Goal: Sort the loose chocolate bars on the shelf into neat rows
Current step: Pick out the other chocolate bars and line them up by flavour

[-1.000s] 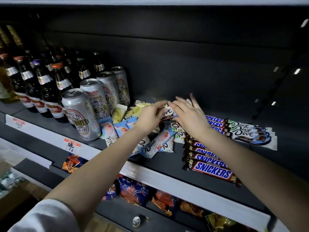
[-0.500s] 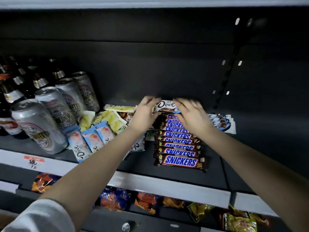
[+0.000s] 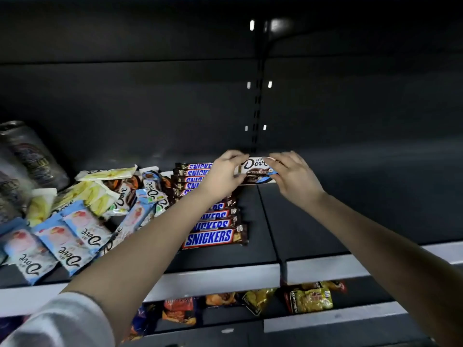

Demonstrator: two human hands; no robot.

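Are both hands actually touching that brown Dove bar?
Touching. The head view shows the left hand gripping the Dove bar at its left end, and the right hand pinching its right end.

Snickers row (image 3: pixel 210 237) partly behind left forearm (image 3: pixel 155 236)

— What sort of place is this?
— A shop. The dark display shelf (image 3: pixel 263 249) has a white label strip (image 3: pixel 220 279) along its front. Snickers bars (image 3: pixel 209 237) lie stocked in a row beside many Dove bars (image 3: pixel 67 246) and drink cans (image 3: pixel 30 156), with snack bags (image 3: pixel 310 299) one tier below.
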